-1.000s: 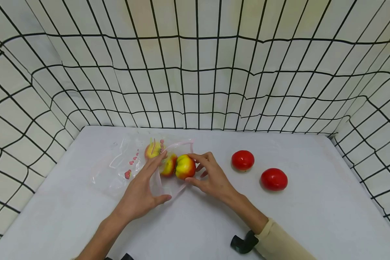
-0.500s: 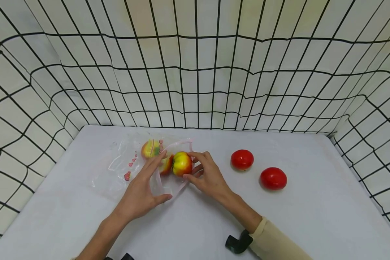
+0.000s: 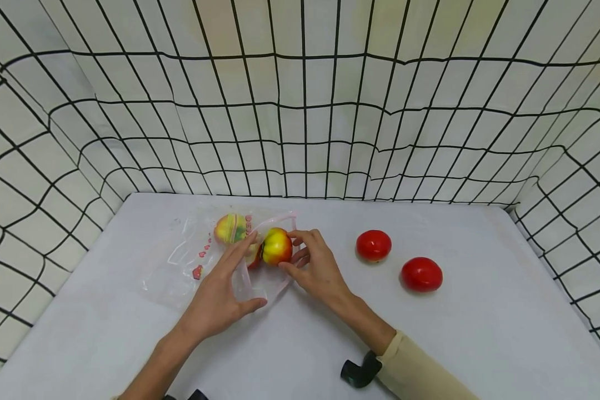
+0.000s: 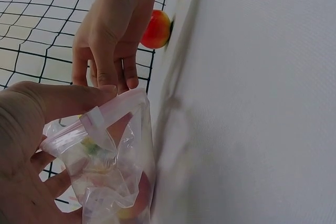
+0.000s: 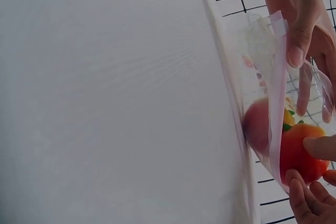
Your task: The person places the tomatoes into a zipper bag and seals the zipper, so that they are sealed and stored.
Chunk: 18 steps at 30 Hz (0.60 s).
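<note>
A clear zip bag point(image 3: 180, 264) with pink edging and red print lies left of centre. My left hand point(image 3: 212, 303) spreads its mouth, thumb and fingers wide apart and touching the rim; in the left wrist view the thumb lies along the pink zip strip point(image 4: 123, 100). My right hand point(image 3: 322, 272) holds a red-and-yellow apple point(image 3: 277, 246) between thumb and fingers at the mouth. One apple point(image 3: 227, 228) shows through the plastic deeper in the bag. Another apple point(image 5: 257, 124), partly hidden by my left fingers in the head view, sits beside the held one.
Two red tomatoes point(image 3: 373, 246) point(image 3: 421, 274) lie on the white tabletop point(image 3: 300, 355) to the right of my right hand. Black wire mesh point(image 3: 305, 105) stands along the back and both sides. A dark curved piece point(image 3: 361, 371) is at the right cuff.
My right hand has moved a little left and away from me, taking the apple further into the bag's mouth. The deeper apple has shifted left. My left hand stays almost still.
</note>
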Available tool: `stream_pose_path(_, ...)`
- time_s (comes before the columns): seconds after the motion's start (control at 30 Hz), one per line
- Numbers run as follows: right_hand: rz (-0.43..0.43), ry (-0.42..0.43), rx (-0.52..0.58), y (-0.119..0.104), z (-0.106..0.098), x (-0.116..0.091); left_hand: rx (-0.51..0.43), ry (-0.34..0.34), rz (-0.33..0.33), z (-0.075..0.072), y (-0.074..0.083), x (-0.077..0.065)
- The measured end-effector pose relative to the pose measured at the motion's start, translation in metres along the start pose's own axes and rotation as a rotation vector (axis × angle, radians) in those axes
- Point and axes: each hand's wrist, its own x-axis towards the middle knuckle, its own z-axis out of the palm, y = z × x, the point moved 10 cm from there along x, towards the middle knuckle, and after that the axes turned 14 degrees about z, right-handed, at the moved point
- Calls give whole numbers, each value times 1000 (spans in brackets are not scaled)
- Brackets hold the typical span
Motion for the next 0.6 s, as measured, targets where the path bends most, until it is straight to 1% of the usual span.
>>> stream_pose_path(0.33, -20, 63, 38, -4, -4, 3, -17, -21, -8, 3, 1, 0)
stream_pose_path(0.6, 4, 83, 89, -1, -5, 6, -23, -28, -16, 3, -1, 0)
